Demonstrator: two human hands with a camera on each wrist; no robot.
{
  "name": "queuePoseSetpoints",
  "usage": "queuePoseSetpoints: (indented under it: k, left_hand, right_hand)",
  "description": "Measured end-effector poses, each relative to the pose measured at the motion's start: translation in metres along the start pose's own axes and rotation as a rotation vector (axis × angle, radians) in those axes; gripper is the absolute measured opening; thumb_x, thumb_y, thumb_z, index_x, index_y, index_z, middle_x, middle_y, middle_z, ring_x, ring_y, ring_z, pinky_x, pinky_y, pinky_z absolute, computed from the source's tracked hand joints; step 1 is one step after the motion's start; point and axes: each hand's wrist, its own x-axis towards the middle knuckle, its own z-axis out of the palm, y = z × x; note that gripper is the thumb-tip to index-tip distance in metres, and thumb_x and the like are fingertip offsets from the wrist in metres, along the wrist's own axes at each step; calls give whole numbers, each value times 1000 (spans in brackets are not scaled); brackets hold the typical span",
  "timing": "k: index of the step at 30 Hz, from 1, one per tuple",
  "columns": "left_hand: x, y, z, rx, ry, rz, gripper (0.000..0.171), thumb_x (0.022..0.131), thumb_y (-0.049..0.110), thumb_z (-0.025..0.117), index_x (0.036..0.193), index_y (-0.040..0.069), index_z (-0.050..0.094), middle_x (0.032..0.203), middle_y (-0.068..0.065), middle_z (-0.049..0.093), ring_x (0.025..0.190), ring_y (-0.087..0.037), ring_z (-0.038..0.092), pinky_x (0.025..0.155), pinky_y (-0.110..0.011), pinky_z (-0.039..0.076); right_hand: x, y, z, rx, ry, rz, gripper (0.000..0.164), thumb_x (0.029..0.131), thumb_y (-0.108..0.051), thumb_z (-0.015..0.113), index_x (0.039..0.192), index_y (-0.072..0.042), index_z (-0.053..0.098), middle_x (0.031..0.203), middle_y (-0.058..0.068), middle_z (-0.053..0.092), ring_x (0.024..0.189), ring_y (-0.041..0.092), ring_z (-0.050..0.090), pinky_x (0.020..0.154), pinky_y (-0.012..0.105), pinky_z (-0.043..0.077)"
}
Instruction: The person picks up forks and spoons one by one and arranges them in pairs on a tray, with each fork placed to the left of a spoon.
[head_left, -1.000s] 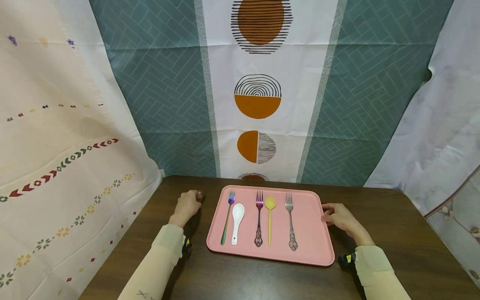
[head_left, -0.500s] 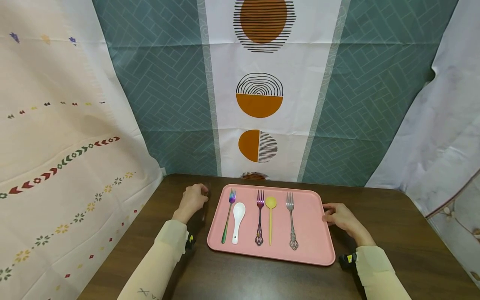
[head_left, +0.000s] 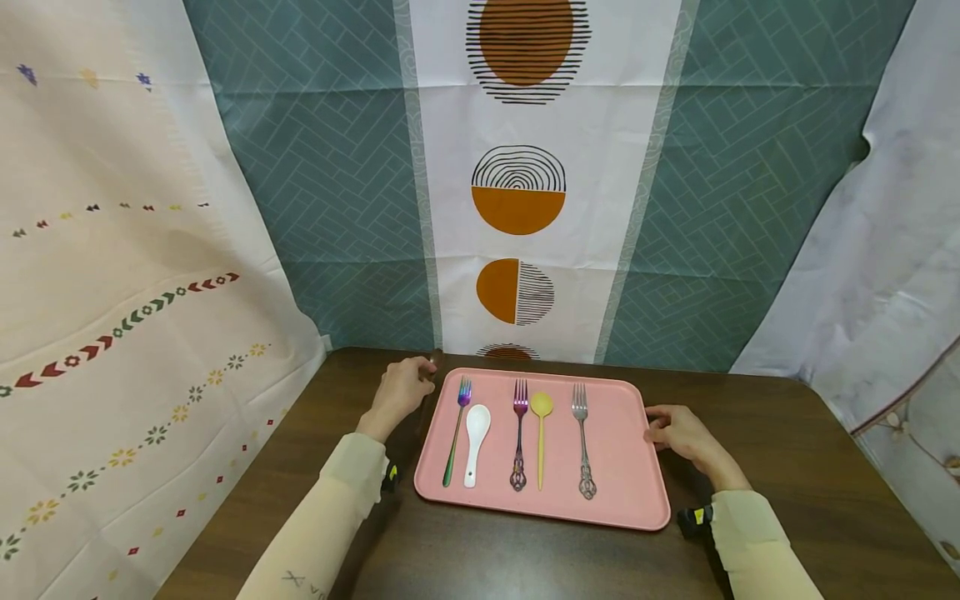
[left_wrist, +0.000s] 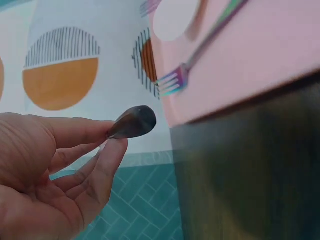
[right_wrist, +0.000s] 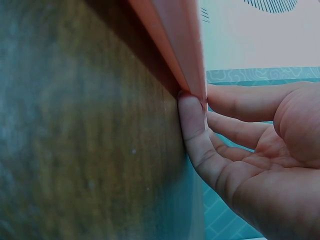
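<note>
Left of the tray, my left hand (head_left: 401, 393) pinches a dark brown spoon (left_wrist: 134, 122) between thumb and fingers. Its rounded end points away from the palm in the left wrist view; most of the handle is hard to see. My right hand (head_left: 686, 435) grips the right rim of the pink tray (head_left: 618, 467), the thumb on the rim's outer underside in the right wrist view. On the tray lie a rainbow fork (head_left: 464, 392), a white soup spoon (head_left: 477, 423), a purple fork (head_left: 519, 433), a yellow spoon (head_left: 542, 406) and a silver fork (head_left: 581, 412).
The tray lies on a dark wooden table (head_left: 525, 558). A patterned curtain (head_left: 345, 208) hangs behind the far edge. A white embroidered cloth (head_left: 135, 333) hangs at the left, and a pale cloth (head_left: 885, 275) at the right.
My left hand has moved right and away from me with the dark spoon, toward the tray's far left corner. The right hand has stayed at the tray's rim.
</note>
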Motion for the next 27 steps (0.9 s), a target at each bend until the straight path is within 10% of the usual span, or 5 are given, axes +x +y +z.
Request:
queuePoseSetpoints:
  k: [27]
  left_hand:
    - [5,46,23,-90,-30,27,29,92,9,78,121,7,76,89,-4,73,76,-17,68,69,-33,58]
  right_hand:
    - [0,-1,1,16,0,-7,56,92,5,62,140,25,42,91,15,64,81,25,69,79,43,61]
